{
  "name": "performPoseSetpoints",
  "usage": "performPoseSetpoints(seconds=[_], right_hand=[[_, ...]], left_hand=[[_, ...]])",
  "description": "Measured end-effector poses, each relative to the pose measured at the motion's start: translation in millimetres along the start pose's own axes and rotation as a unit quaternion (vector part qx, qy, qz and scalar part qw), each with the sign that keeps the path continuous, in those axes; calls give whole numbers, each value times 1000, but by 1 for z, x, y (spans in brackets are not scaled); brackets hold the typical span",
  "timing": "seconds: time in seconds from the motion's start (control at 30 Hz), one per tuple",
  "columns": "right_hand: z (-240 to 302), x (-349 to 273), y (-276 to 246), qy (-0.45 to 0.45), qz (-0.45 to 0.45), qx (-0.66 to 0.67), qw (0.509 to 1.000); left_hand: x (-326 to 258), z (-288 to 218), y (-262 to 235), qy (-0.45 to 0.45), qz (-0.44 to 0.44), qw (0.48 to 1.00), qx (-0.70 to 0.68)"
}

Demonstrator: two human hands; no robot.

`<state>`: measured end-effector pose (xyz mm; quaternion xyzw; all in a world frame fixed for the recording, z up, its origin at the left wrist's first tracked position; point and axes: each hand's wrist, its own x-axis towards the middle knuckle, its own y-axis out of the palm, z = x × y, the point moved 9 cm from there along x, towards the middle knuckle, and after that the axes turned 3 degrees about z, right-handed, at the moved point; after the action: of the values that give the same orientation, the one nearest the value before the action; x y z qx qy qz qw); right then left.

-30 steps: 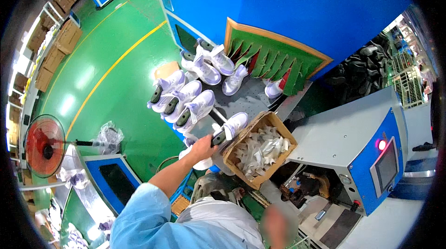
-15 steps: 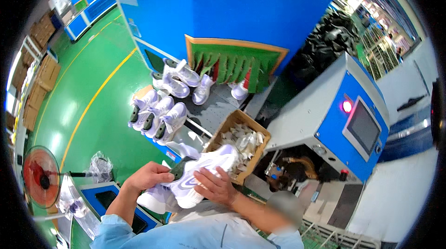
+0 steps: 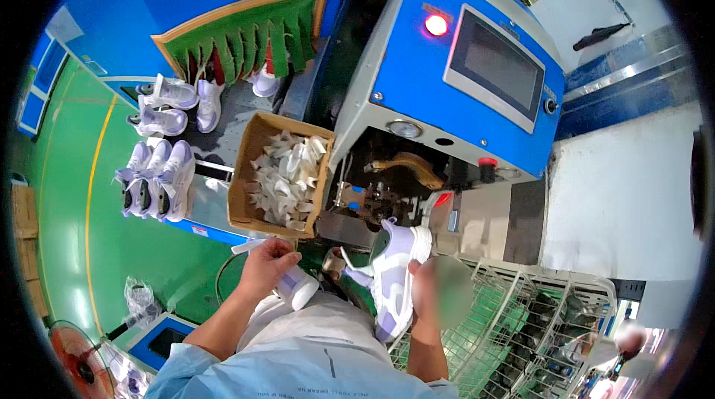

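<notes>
Holding a white shoe (image 3: pixel 392 280) upright just below the blue machine (image 3: pixel 454 78), the right hand (image 3: pixel 432 291) grips its side while the left hand (image 3: pixel 266 268) pinches a white insert (image 3: pixel 298 287) below the box (image 3: pixel 279 175).

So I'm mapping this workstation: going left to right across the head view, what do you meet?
Fan → white shoes → cardboard box → left hand → held shoe → right hand → wire rack.

One cardboard box (image 3: pixel 277 175) of white paper pieces, one blue machine (image 3: pixel 447 78), one floor fan (image 3: pixel 74 358), and one white-and-lilac sneaker (image 3: pixel 393 280) held up.
</notes>
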<state>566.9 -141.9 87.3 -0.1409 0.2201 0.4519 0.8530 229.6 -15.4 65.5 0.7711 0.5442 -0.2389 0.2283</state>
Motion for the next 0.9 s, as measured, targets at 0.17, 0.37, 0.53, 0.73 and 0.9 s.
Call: performPoseSetpoints(seconds=[0.17,0.37,0.53,0.73,0.9], right_hand=[[65,22,-2,-75,-37,-32,996],[113,64,27,-69,-67,-328,940],[108,94,59,-11,-38,-611,791],[118,109,76,-156,-100,-594,783],[111,90,63,-225,-171,-532,799]], left_hand=[[10,3,24,-9,48,996,74],[23,20,16,-9,26,999,-16],[29,13,11,-16,-9,999,45],[37,8,-13,-10,-13,999,-29],[43,-20,-8,-8,27,995,-95]])
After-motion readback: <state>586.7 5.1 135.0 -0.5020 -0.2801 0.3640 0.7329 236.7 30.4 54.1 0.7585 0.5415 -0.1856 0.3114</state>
